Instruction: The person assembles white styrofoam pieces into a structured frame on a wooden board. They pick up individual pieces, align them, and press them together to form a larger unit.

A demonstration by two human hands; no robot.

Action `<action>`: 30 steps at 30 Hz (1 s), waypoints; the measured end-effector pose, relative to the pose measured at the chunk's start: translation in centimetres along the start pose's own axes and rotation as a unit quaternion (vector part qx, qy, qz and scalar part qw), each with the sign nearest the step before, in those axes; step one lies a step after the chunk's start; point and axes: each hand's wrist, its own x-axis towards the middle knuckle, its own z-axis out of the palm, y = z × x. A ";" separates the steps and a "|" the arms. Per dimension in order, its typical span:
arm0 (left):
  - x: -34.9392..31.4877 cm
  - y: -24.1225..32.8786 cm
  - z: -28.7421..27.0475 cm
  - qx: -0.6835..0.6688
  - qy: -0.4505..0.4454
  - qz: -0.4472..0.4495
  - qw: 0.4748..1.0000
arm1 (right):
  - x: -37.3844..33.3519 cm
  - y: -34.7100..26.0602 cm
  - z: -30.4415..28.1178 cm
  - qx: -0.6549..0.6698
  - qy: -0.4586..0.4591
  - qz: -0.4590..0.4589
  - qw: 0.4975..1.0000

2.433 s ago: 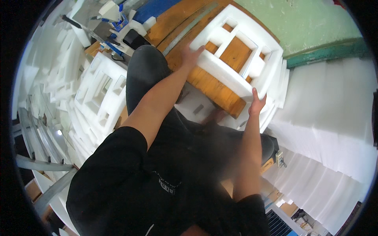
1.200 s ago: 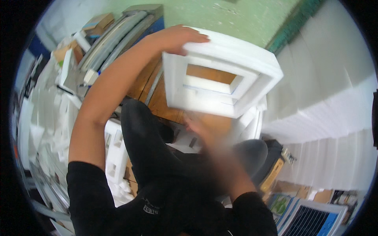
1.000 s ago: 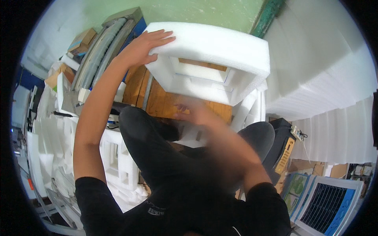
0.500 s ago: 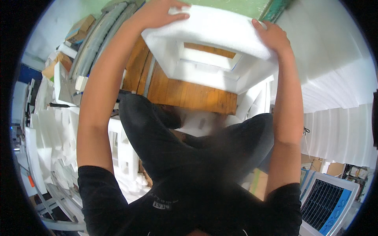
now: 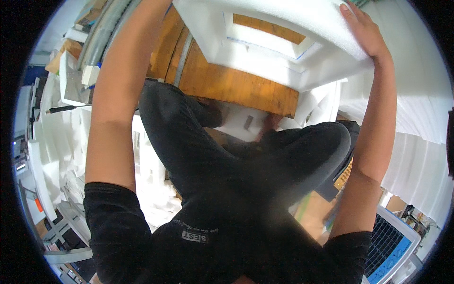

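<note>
A white foam box frame (image 5: 331, 40) with a rectangular opening through its middle stands on a brown wooden bench (image 5: 236, 90) in front of me. My right hand (image 5: 364, 28) grips its right upper edge, thumb on the near face and the other fingers toward the far side. Reaching up along the left, my left forearm runs out past the top of the picture near the foam's left corner, so that hand is hidden. Thin blue lines show around the opening, and bench wood is visible through it.
My bent legs sit close before the bench. White foam sheets (image 5: 416, 85) are stacked at the right. Grey rolls (image 5: 101, 42) lean at the far left, with more white foam pieces (image 5: 54, 142) below. A blue-and-white crate-like unit with a dark grille (image 5: 388, 241) stands lower right.
The foam frame sits higher and farther right in the picture. My left hand has passed out of the top edge; my right hand has shifted up and right with the foam.
</note>
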 end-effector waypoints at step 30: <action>-0.5 1.3 1.0 0.041 0.027 -0.035 0.998 | -0.8 1.7 1.3 0.119 0.068 -0.021 0.990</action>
